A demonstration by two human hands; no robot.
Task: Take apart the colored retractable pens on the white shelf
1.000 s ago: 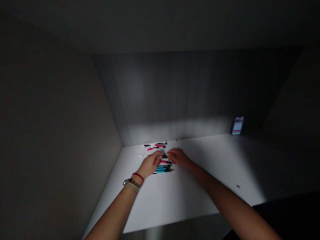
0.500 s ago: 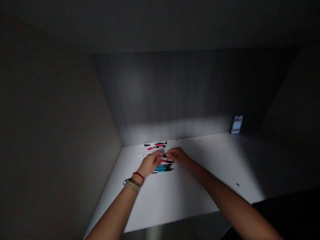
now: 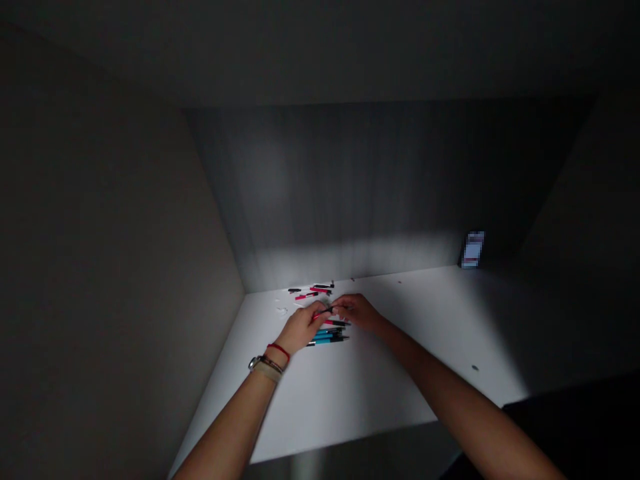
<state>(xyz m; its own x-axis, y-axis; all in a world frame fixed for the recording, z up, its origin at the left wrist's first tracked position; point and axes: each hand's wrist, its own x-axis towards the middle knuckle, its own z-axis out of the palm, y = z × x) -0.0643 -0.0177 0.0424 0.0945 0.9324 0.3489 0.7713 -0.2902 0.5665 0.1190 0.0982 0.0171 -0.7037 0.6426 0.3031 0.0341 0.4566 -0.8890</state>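
Close together over the white desk, my left hand and my right hand grip the two ends of a red and black pen. The red barrel lies in my left fingers, and the fingertips of my right hand pinch the dark end. Just below them a red pen with a black grip lies on the desk, partly hidden by my left hand. Several blue pens with black grips lie side by side nearer to me. Beyond my hands are red pen parts and black pen parts.
The white desk meets a grey back panel and a left side wall. A phone with a lit, blurred screen leans at the back right. Small white bits lie left of my hands. A round dark spot is at the right.
Both hands stay in nearly the same place. My fingers have shifted slightly on the pen, which now sits straighter between them. The pens on the desk have not moved.
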